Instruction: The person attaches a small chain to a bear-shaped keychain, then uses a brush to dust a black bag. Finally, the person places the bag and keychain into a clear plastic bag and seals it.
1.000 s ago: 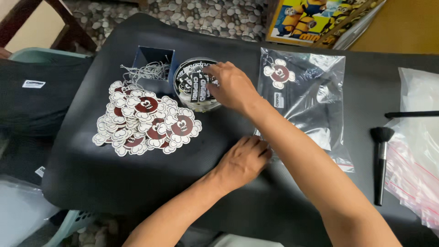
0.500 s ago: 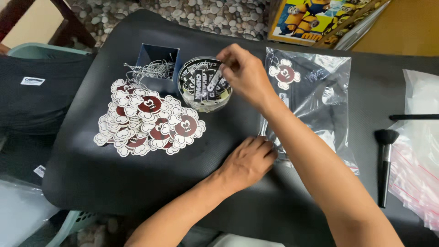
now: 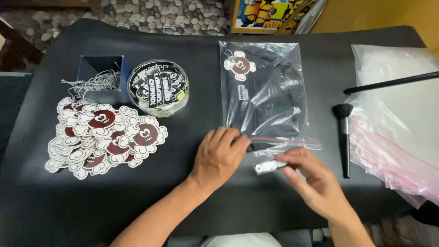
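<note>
Head view: right hand pinches small black label; left hand presses flat on clear bag.

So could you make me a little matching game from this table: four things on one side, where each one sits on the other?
Things:
1. small sticker
2. brush
3. round clear tub
4. flower-shaped tags

Places:
A. piled at the left of the mat
B. pinched in the right hand
C. beside the dark box
D. right of the clear bag

Pairs: 1-B, 2-D, 3-C, 4-A
</note>
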